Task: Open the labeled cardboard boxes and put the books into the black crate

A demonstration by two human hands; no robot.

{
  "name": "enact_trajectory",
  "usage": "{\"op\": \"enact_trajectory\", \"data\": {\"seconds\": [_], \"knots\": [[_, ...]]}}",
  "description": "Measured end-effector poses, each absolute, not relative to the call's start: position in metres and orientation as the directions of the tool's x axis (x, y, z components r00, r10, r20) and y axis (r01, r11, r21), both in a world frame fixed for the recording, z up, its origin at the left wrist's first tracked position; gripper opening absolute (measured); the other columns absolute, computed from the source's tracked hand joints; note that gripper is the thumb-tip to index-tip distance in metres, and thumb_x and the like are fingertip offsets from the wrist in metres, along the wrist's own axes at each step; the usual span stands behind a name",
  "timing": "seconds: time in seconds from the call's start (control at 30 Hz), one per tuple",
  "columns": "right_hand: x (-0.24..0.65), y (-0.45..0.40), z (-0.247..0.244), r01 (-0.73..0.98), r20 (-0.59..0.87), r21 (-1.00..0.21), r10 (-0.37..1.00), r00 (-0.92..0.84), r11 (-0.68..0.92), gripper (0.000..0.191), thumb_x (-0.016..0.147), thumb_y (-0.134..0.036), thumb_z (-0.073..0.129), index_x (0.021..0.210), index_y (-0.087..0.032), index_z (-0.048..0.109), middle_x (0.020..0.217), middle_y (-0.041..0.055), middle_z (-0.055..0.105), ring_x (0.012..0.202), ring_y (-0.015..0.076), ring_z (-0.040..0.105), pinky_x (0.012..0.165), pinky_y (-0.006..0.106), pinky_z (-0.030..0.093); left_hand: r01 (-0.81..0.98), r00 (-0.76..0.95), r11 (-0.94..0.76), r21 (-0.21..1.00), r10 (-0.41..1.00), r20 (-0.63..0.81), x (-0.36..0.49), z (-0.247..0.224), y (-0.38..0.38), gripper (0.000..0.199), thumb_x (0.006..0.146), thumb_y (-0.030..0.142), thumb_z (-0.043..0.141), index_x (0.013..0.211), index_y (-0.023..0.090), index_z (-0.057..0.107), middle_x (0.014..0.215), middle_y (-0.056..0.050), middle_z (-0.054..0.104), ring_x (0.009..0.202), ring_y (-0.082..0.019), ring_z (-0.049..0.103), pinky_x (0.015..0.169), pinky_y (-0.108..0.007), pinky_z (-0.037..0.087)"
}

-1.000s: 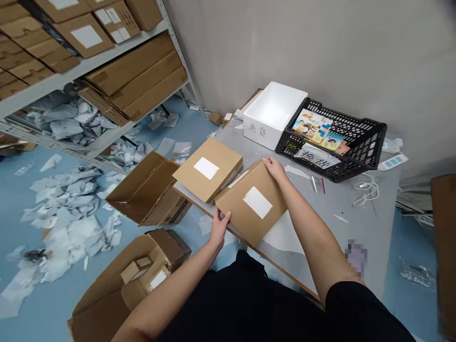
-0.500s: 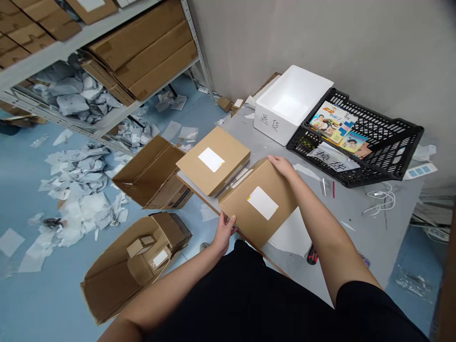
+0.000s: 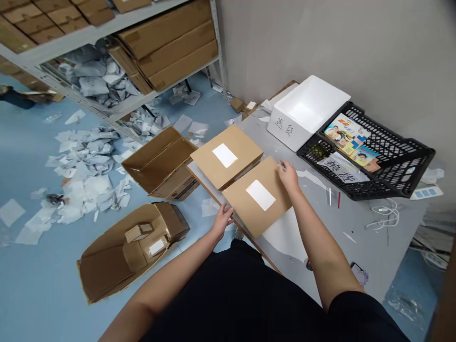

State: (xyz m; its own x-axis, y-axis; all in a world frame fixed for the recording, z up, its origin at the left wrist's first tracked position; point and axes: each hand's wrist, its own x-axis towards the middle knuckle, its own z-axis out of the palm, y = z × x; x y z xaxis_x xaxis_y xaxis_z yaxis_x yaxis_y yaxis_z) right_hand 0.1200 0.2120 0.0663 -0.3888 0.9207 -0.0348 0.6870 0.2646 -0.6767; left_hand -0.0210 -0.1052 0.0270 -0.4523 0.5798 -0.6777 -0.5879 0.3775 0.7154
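A flat brown cardboard box (image 3: 242, 194) with a white label (image 3: 261, 195) lies on the grey table near its front edge. Beside it, farther left, rests a second brown box (image 3: 213, 171), also with a white label. My left hand (image 3: 223, 221) is at the near left corner of the first box, fingers apart, by the table edge. At that box's right edge is my right hand (image 3: 289, 177), its fingers loosely bent and apart, not wrapped round the box. Some of its fingertips are hard to make out.
A white foam box (image 3: 285, 129) and a black crate (image 3: 402, 161) with booklets stand at the back. A phone (image 3: 359, 273) and a white cable (image 3: 390, 216) lie on the table. Two open cartons (image 3: 167, 164) stand on the floor by scattered paper (image 3: 89, 185). Shelving (image 3: 107, 28) is behind.
The nearer box, tilted up between both hands before, now lies flat on the table. My right hand has loosened from its far edge, and my left fingers have spread. The view has shifted.
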Motion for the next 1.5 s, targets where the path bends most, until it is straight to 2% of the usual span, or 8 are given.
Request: {"op": "enact_trajectory", "data": {"seconds": [0.1,0.2,0.33,0.47,0.8,1.03,1.33,1.5], "knots": [[0.117,0.178,0.080,0.541,0.029,-0.796,0.910,-0.413,0.271,0.052,0.091,-0.046,0.040,0.127,-0.014,0.059,0.126,0.0167,0.062,0.114,0.0266,0.059,0.099,0.042,0.043,-0.555,-0.475,0.366,0.747,0.597,-0.646,-0.029,0.031,-0.130,0.069,0.077,0.047,0.071,0.137,0.024,0.046,0.129,-0.014,0.054,0.115,-0.025,0.057,0.086,-0.036,0.053],[0.099,0.130,0.090,0.408,0.006,-0.883,0.874,-0.486,0.233,0.051,0.088,-0.050,0.046,0.122,-0.015,0.062,0.123,0.0155,0.065,0.113,0.0255,0.060,0.101,0.042,0.044,-0.525,-0.496,0.367,0.768,0.601,-0.627,-0.045,0.035,-0.168,0.061,0.077,0.046,0.070,0.131,0.022,0.053,0.125,-0.014,0.057,0.111,-0.025,0.058,0.084,-0.036,0.052],[0.057,0.046,0.097,0.322,-0.073,-0.934,0.800,-0.595,0.154,0.049,0.085,-0.052,0.054,0.117,-0.016,0.064,0.118,0.0145,0.068,0.111,0.0262,0.063,0.101,0.044,0.046,-0.555,-0.578,0.309,0.772,0.525,-0.625,-0.073,0.042,-0.239,0.054,0.081,0.047,0.064,0.127,0.020,0.056,0.123,-0.016,0.060,0.110,-0.026,0.059,0.086,-0.038,0.051],[0.009,-0.053,0.096,0.295,-0.151,-0.948,0.643,-0.751,0.122,0.047,0.084,-0.052,0.056,0.114,-0.018,0.065,0.114,0.0137,0.069,0.109,0.0275,0.064,0.100,0.047,0.046,-0.590,-0.672,0.218,0.777,0.402,-0.622,-0.098,0.045,-0.331,0.054,0.081,0.048,0.063,0.126,0.020,0.056,0.124,-0.016,0.061,0.110,-0.026,0.060,0.089,-0.039,0.050],[-0.092,-0.293,0.046,0.360,-0.327,-0.929,0.266,-0.907,0.086,0.047,0.078,-0.057,0.062,0.106,-0.020,0.069,0.101,0.0111,0.072,0.097,0.0261,0.068,0.094,0.044,0.050,-0.674,-0.714,0.097,0.732,0.165,-0.680,-0.132,0.016,-0.571,0.048,0.078,0.046,0.064,0.116,0.018,0.061,0.120,-0.014,0.064,0.107,-0.025,0.062,0.088,-0.037,0.049],[-0.150,-0.394,0.006,0.441,-0.450,-0.878,-0.004,-0.893,0.185,0.043,0.077,-0.054,0.062,0.103,-0.020,0.070,0.094,0.0080,0.073,0.094,0.0246,0.068,0.090,0.040,0.051,-0.743,-0.669,-0.030,0.669,0.008,-0.743,-0.161,-0.009,-0.667,0.046,0.077,0.043,0.063,0.115,0.017,0.061,0.115,-0.013,0.065,0.105,-0.024,0.063,0.085,-0.036,0.051],[-0.272,-0.447,-0.076,0.533,-0.580,-0.789,-0.089,-0.809,0.306,0.029,0.073,-0.037,0.058,0.093,-0.020,0.070,0.093,0.0057,0.072,0.093,0.0236,0.066,0.092,0.039,0.049,-0.789,-0.597,-0.045,0.612,-0.180,-0.782,-0.237,-0.055,-0.720,0.047,0.079,0.043,0.062,0.119,0.018,0.059,0.118,-0.013,0.063,0.104,-0.024,0.064,0.081,-0.035,0.053],[-0.348,-0.479,-0.124,0.623,-0.677,-0.711,-0.077,-0.732,0.326,0.026,0.072,-0.033,0.057,0.090,-0.020,0.071,0.080,0.0034,0.070,0.080,0.0222,0.066,0.078,0.037,0.052,-0.805,-0.582,0.067,0.589,-0.282,-0.763,-0.299,-0.090,-0.756,0.044,0.082,0.037,0.057,0.121,0.018,0.058,0.112,-0.013,0.065,0.098,-0.022,0.066,0.076,-0.033,0.055]]}}
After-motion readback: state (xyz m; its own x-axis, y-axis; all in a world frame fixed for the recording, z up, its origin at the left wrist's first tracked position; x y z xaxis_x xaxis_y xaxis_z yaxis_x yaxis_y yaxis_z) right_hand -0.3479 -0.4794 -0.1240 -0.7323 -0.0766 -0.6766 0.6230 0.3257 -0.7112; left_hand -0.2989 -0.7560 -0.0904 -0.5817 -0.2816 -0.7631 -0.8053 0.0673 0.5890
